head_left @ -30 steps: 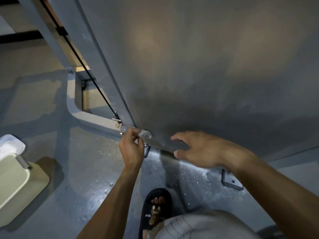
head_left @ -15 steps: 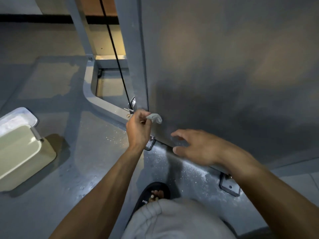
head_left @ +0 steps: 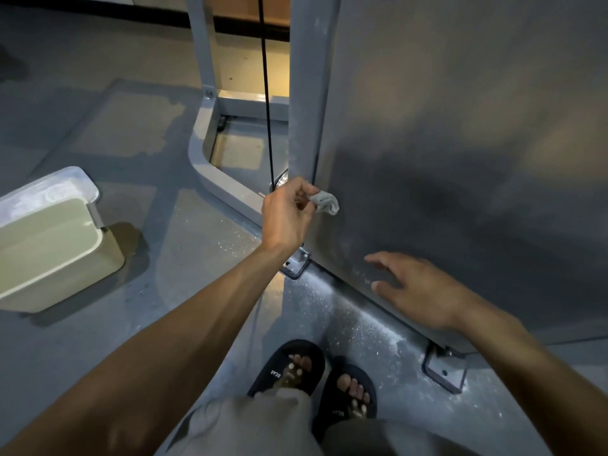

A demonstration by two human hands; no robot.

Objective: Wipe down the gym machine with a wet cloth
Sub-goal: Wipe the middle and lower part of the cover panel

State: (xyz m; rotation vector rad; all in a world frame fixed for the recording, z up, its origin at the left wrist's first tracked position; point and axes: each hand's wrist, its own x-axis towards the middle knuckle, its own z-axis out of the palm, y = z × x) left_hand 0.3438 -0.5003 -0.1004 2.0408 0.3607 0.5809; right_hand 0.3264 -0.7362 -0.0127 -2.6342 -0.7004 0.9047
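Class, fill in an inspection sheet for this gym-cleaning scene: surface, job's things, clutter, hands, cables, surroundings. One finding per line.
Surface: grey floor, with white specks along the machine's base.
Job's things: grey machine panel, patchy and smudged; small grey cloth held against the panel's lower left edge.
Clutter: pale bin on the floor at left, a dark patch beside it.
Hands: left hand pinches the cloth; right hand open, fingers spread on the panel's lower part.
Cables: one black cable runs down beside the upright.
Surroundings: floor bracket; the person's feet in black sandals.
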